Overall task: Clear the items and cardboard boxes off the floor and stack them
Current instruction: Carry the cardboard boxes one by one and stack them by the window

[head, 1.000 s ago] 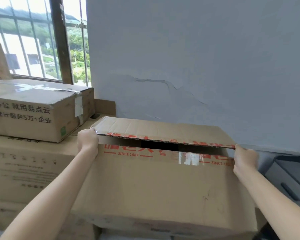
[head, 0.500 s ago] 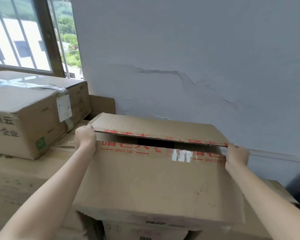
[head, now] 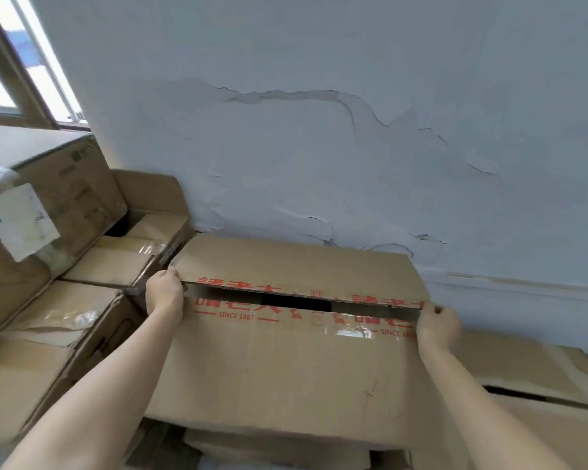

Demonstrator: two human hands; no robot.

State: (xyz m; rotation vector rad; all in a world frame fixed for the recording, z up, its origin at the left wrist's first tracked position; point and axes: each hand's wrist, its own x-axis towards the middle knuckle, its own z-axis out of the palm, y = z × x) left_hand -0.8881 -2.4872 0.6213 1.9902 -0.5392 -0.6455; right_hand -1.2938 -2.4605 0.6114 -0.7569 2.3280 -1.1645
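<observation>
A large brown cardboard box (head: pixel 286 374) with red print and "SINCE 1887" fills the middle of the view, close to the blue wall. Its top flap is slightly lifted, leaving a dark gap. My left hand (head: pixel 163 293) grips the box's upper left corner. My right hand (head: pixel 437 325) grips the upper right corner, fingers curled over the edge. The box sits over other cardboard (head: pixel 275 449) below it; the contact is partly hidden.
Stacked boxes (head: pixel 58 320) stand at the left, the top one (head: pixel 41 212) bearing a white label. Another box (head: pixel 540 374) lies low at the right. A cracked blue wall (head: pixel 319 147) is right behind, with a window (head: pixel 21 69) at the upper left.
The box and both hands have sunk lower in the view and moved toward the wall. The box at the right has come into sight. My grip on both corners is unchanged.
</observation>
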